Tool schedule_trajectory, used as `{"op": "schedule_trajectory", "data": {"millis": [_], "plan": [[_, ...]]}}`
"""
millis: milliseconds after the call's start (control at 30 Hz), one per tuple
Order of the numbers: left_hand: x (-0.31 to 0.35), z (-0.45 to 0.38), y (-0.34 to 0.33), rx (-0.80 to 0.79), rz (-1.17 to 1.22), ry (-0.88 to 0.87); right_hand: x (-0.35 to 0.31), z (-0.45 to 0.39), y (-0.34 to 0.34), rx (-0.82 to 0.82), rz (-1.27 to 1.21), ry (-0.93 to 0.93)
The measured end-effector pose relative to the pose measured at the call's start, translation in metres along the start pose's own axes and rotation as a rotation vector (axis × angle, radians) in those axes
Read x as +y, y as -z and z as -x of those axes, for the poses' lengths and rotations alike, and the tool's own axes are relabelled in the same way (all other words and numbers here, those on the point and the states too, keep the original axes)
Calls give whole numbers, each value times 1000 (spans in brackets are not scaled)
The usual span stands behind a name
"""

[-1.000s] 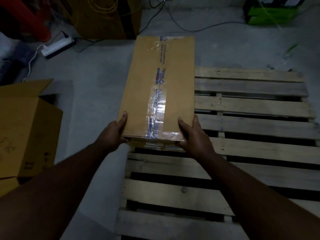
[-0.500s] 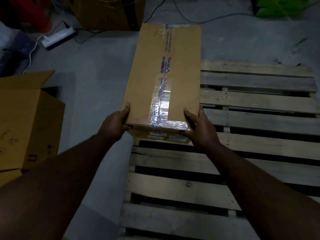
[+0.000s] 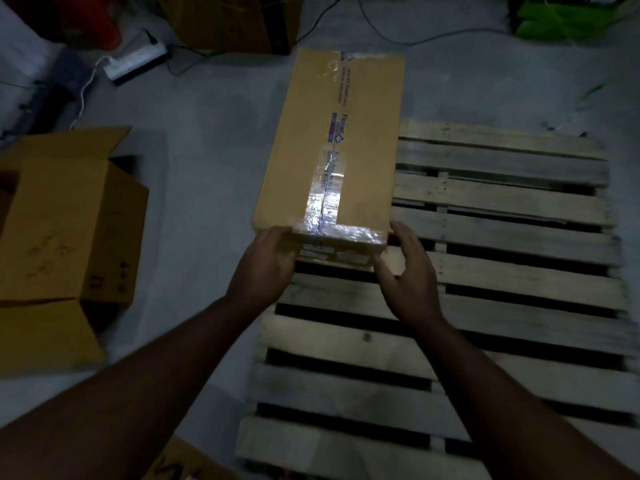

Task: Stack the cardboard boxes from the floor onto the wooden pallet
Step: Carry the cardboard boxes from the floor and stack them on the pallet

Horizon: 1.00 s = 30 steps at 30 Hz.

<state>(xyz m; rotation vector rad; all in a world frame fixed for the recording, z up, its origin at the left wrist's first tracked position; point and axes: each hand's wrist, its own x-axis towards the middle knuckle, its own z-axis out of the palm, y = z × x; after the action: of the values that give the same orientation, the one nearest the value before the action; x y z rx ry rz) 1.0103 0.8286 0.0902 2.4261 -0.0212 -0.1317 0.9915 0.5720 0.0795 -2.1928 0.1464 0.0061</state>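
Note:
A long cardboard box (image 3: 363,133), sealed with clear and printed tape, lies lengthwise on the left edge of the wooden pallet (image 3: 502,220). Its far end reaches past the pallet's back slat. My left hand (image 3: 263,271) holds the box's near left corner, thumb on the top edge and fingers against the end face. My right hand (image 3: 408,278) hovers at the near right corner with relaxed, spread fingers, just off the cardboard. The rest of the pallet's slats are bare.
An open cardboard box (image 3: 69,230) with raised flaps stands on the concrete floor to the left. Another cardboard piece (image 3: 180,462) shows at the bottom edge. At the back are a brown box (image 3: 235,19), a power strip (image 3: 135,62), cables (image 3: 398,36) and a green object (image 3: 561,15).
The box has been pushed farther away along the pallet's left edge and set down. My right hand has come off its near corner and opened; my left hand stays at the corner.

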Motion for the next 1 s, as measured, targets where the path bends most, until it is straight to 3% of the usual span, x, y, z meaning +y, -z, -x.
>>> {"op": "schedule_trajectory", "data": {"millis": [67,200,267,467,667,867,1000], "plan": [[38,41,12,-23,97,-24,-24,44,32,42,-159,-21],[116,108,37,-103,138,-1,-77,116,104,-155,-319,-70],[165,143,54,-138,168,6,-102,153,147,-169,-343,-86],[293,222,115,-115,220,-54,-177,231,253,-77,-426,-145],[370,302,161,-103,323,-32,-229,313,327,48,-488,-176],[407,389,151,-236,380,-36,-234,410,380,202,-561,-318],[443,424,139,-244,416,-65,-222,457,421,276,-563,-349]]}}
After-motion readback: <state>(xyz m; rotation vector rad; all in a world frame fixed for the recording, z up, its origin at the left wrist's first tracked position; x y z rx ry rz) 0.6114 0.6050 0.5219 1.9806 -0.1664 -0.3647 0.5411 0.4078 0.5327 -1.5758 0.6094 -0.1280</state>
